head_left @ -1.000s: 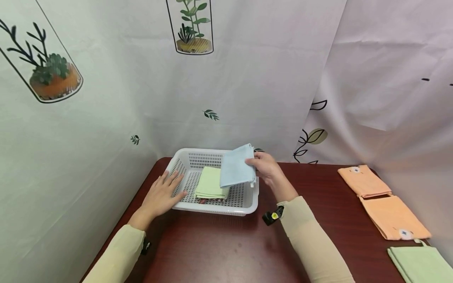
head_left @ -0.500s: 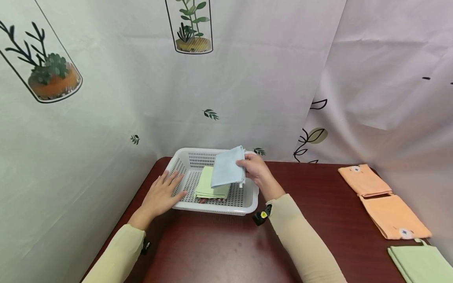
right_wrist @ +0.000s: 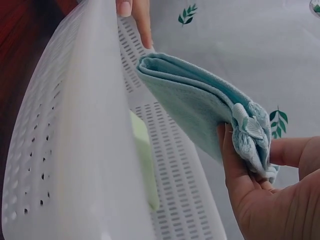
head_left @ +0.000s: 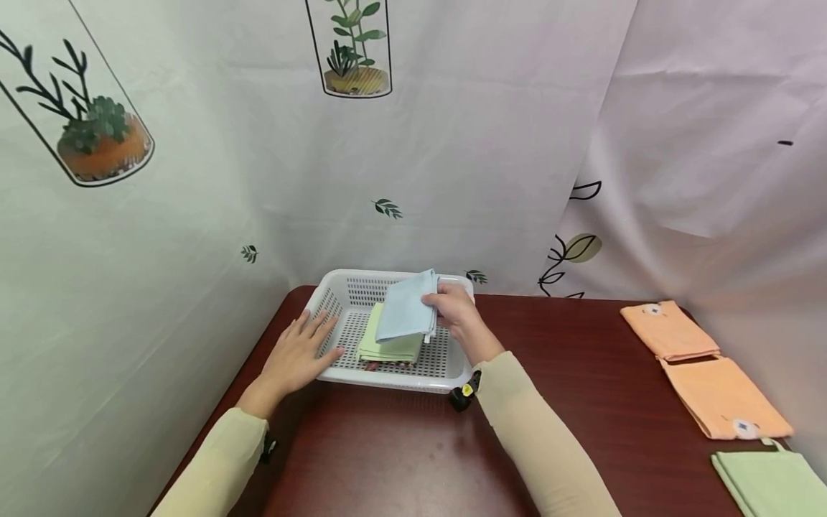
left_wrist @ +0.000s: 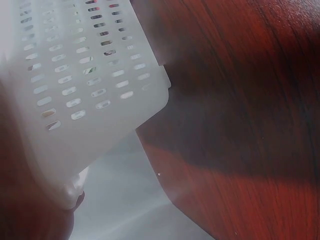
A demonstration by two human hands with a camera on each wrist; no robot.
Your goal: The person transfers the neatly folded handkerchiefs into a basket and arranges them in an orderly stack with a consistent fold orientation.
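1. From the head camera we see a white basket [head_left: 446, 373] at the far left of a dark red table [head_left: 400, 459]. Our right hand [head_left: 455, 312] pinches a folded blue cloth [head_left: 403, 314] at its right edge and holds it, tilted, over the basket, just above a folded green cloth [head_left: 388, 348] that lies on the basket floor. Our left hand [head_left: 293, 355] lies flat on the basket's left wall, fingers straight and spread, gripping nothing. Two orange cloths [head_left: 698, 366] and another green cloth [head_left: 769, 485] lie well apart at the right edge of the table.

2. From the left wrist we see only the slotted wall and a corner of the basket [left_wrist: 85, 85] against the table [left_wrist: 250, 100]; the view is blurred, and the fingers cannot be made out here.

3. From the right wrist we see our thumb and fingers [right_wrist: 240, 180] clamped round the bunched edge of the blue cloth [right_wrist: 200, 110], which hangs inside the basket [right_wrist: 75, 150]. The green cloth [right_wrist: 142, 155] lies below it. A left fingertip [right_wrist: 135, 17] rests on the far wall.
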